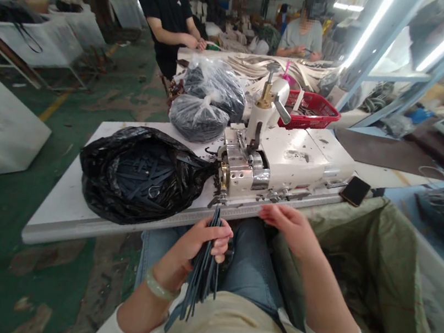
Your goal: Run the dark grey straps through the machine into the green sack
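My left hand (213,237) is closed round a bundle of narrow dark blue strips (200,280), which hang down over my lap. Just off the front edge of the table is my right hand (286,226), slightly blurred, its fingers stretched out and no object visible in them. Ahead of both hands stands a cream-coloured machine (289,160) with a metal working head and a lever on its post. Left of the machine, a black plastic bag (96,170) lies wide open, with more dark blue strips (141,171) loose inside.
Behind the black bag sit clear plastic bags (200,116) of dark pieces. A red basket (315,114) stands behind the machine, and a phone (355,191) lies at its right end. Green cloth (392,258) drapes on my right. Two people work at the far table.
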Tool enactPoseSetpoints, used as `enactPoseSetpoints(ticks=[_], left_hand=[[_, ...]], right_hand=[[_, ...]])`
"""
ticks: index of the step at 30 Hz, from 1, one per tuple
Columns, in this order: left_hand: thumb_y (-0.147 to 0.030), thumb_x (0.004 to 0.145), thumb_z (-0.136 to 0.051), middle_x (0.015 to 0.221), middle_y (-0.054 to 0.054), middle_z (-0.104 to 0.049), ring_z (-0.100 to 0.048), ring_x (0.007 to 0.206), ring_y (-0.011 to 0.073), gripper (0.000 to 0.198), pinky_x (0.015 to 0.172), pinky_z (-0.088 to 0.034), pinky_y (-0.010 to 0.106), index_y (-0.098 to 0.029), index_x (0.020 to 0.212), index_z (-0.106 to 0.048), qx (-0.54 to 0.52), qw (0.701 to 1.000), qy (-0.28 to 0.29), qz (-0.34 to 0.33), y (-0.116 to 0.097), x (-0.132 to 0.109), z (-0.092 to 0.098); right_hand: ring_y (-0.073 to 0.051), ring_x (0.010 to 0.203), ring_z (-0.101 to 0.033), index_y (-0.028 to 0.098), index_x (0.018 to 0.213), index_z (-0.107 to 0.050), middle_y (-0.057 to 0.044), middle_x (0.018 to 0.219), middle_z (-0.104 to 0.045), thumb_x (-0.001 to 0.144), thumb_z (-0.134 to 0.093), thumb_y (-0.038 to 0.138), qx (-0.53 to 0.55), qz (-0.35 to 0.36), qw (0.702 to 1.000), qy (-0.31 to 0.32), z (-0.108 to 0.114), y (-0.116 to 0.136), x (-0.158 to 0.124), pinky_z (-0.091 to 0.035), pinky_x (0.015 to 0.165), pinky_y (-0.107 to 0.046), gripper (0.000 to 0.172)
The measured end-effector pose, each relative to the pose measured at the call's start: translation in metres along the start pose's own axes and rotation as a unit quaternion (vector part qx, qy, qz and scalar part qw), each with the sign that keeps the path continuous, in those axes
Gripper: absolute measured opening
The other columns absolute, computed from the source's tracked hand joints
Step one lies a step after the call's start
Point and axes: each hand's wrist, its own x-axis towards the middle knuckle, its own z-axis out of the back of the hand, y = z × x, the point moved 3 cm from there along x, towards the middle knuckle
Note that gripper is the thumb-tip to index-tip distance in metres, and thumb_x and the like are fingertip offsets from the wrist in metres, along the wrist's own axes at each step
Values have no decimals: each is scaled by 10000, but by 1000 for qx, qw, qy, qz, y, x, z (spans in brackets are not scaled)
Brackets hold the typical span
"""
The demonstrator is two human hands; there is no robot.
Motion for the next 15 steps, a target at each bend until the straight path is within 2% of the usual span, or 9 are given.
enactPoseSetpoints(ticks=[2, 3, 5, 7, 10, 13, 15], left_hand=[[-218, 721, -713, 481, -64, -411, -362, 398, 36, 147, 408, -363, 177, -121, 697, -605, -40, 999, -18, -14, -2, -2, 2], [-202, 732, -700, 484, -69, -402, -357, 399, 31, 140, 411, -368, 170, -121, 689, -594, -65, 997, -34, -28, -4, -5, 5], [-175, 751, -673, 493, -76, -392, -350, 399, 23, 145, 415, -380, 157, -124, 670, -564, -116, 989, -65, -62, -9, -11, 14], [-160, 772, -642, 501, -79, -387, -350, 399, 22, 145, 416, -393, 153, -131, 671, -542, -154, 982, -86, -74, -12, -16, 23], [-155, 792, -610, 493, -83, -373, -358, 393, 26, 142, 415, -405, 157, -137, 677, -529, -190, 973, -105, -79, -11, -16, 30], [-143, 779, -619, 495, -88, -373, -369, 396, 24, 142, 411, -390, 147, -147, 682, -515, -226, 955, -139, -134, -11, -12, 33], [-126, 753, -640, 503, -91, -383, -384, 406, 24, 146, 418, -386, 143, -155, 691, -511, -249, 936, -173, -178, -13, -10, 37]], right_hand=[[-167, 720, -662, 161, 1000, -686, -80, 866, -699, 811, -586, 527, 122, -24, 983, 137, -50, 13, 3, -544, 667, -301, 423], [-148, 680, -658, 160, 996, -683, -67, 838, -694, 807, -602, 516, 160, -29, 971, 177, -69, 16, 1, -544, 623, -276, 411], [-123, 614, -644, 162, 978, -679, -37, 767, -680, 787, -650, 472, 210, -19, 955, 210, -97, 17, -7, -537, 561, -242, 366], [-112, 563, -624, 165, 952, -678, -13, 706, -668, 745, -713, 412, 239, 2, 950, 200, -114, 13, -16, -533, 533, -233, 324], [-107, 526, -598, 170, 910, -663, 6, 668, -653, 689, -768, 364, 252, 6, 959, 131, -129, 3, -25, -530, 513, -230, 312], [-119, 572, -604, 185, 869, -623, 2, 692, -633, 768, -682, 437, 240, -23, 966, 94, -138, -6, -34, -530, 512, -224, 277], [-137, 685, -627, 200, 900, -605, -20, 791, -640, 841, -585, 462, 216, -2, 972, 90, -141, -9, -41, -541, 573, -228, 269]])
